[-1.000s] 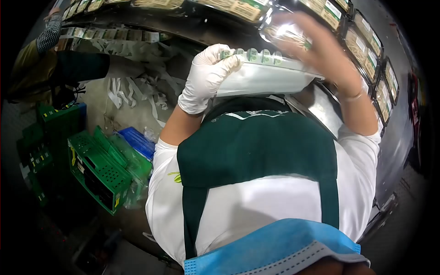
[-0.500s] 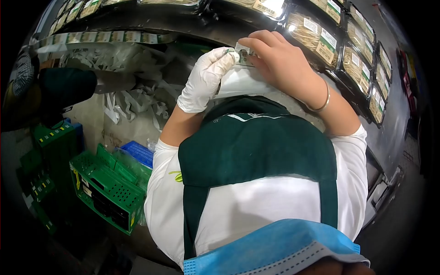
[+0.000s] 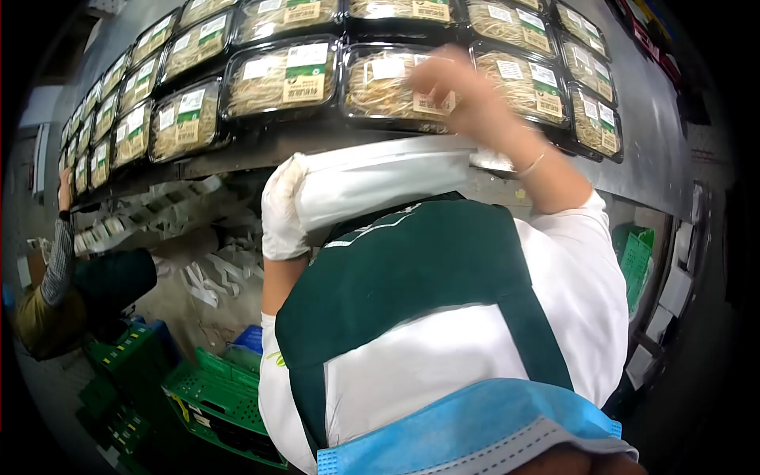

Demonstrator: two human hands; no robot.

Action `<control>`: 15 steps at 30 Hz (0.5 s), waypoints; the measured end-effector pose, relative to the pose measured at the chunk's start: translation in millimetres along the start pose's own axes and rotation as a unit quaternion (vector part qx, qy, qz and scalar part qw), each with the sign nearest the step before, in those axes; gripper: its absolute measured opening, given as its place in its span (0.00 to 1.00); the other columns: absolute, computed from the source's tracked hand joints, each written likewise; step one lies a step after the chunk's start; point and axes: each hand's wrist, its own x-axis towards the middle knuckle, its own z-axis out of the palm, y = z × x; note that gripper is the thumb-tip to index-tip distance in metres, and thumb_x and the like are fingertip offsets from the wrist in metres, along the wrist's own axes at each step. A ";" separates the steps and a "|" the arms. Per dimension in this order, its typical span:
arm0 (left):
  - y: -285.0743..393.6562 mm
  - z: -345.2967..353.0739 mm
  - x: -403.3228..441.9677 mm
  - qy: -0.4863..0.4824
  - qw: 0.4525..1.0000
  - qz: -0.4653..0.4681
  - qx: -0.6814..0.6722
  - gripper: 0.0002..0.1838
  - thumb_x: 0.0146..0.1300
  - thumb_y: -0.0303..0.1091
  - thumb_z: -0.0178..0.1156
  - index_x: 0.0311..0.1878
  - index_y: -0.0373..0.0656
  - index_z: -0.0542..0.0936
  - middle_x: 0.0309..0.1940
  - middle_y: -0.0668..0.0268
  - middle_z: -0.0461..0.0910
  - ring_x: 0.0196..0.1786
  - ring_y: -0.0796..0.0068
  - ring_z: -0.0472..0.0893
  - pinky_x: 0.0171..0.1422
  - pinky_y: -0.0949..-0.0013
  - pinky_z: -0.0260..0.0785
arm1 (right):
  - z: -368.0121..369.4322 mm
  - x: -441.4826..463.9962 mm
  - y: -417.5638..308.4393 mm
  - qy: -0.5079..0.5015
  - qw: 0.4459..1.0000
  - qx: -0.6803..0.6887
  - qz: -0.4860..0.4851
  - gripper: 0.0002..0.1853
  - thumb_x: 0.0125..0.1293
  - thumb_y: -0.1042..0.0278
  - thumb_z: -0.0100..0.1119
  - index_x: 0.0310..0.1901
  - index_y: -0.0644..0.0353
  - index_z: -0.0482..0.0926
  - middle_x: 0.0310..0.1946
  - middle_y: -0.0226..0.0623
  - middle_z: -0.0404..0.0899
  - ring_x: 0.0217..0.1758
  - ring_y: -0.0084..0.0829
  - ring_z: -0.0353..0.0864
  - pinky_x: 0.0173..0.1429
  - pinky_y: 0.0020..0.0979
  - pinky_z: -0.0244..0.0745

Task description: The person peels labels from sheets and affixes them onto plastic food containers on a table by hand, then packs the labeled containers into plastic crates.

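My left hand (image 3: 283,207), in a white glove, is closed on the left end of a white roll of labels (image 3: 384,180) in front of my apron. My bare right hand (image 3: 463,91) is smeared by motion above a black tray of bean sprouts (image 3: 368,91) in the front row. Its fingers are over the beige-and-green label (image 3: 431,99) on that tray's film. Whether they touch it I cannot tell.
Rows of packed sprout trays (image 3: 281,75) cover the metal table (image 3: 645,162). At the left, a co-worker's hand (image 3: 65,188) reaches the table edge. Loose white strips (image 3: 210,277) hang below. Green crates (image 3: 214,396) stand at lower left.
My right hand has left my left hand and the small label piece there, moving out over a sprout tray. My left hand has come lower and left with the roll. The view has shifted.
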 end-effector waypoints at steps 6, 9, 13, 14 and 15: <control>-9.2 -8.0 6.7 -0.013 0.998 -0.051 -0.044 0.09 0.57 0.30 0.51 0.36 0.33 0.75 0.31 0.60 0.77 0.31 0.73 0.77 0.38 0.74 0.70 | -78.5 22.7 151.3 0.239 0.963 0.014 0.127 0.33 0.48 0.78 0.55 0.58 0.57 0.58 0.52 0.44 0.62 0.44 0.32 0.72 0.43 0.29 0.72; -6.0 -2.2 8.6 -0.013 0.997 -0.067 -0.025 0.09 0.57 0.30 0.50 0.35 0.34 0.75 0.31 0.60 0.77 0.30 0.73 0.77 0.36 0.74 0.69 | -70.6 16.5 188.7 0.192 0.907 -0.369 0.063 0.33 0.47 0.82 0.50 0.59 0.59 0.57 0.55 0.51 0.58 0.49 0.45 0.69 0.50 0.36 0.68; -2.8 1.9 8.2 0.016 0.997 -0.067 -0.017 0.09 0.58 0.30 0.49 0.33 0.35 0.74 0.29 0.61 0.77 0.29 0.74 0.76 0.35 0.75 0.68 | -79.4 12.3 165.6 0.119 0.913 -0.365 0.139 0.28 0.47 0.79 0.51 0.54 0.65 0.61 0.50 0.54 0.63 0.49 0.50 0.66 0.51 0.39 0.66; -1.4 2.4 7.5 0.029 0.997 -0.065 -0.007 0.08 0.58 0.31 0.49 0.33 0.35 0.74 0.28 0.62 0.76 0.29 0.74 0.75 0.34 0.76 0.67 | -89.1 4.6 166.9 0.127 0.870 -0.443 0.173 0.27 0.47 0.77 0.54 0.52 0.66 0.63 0.44 0.52 0.67 0.45 0.46 0.69 0.47 0.37 0.68; -1.8 0.1 7.1 0.025 0.997 -0.069 -0.004 0.08 0.58 0.31 0.49 0.33 0.35 0.74 0.28 0.62 0.76 0.29 0.74 0.75 0.34 0.76 0.67 | -98.1 -6.0 167.7 0.133 0.819 -0.518 0.207 0.25 0.47 0.75 0.57 0.50 0.67 0.64 0.39 0.50 0.71 0.40 0.42 0.72 0.42 0.34 0.70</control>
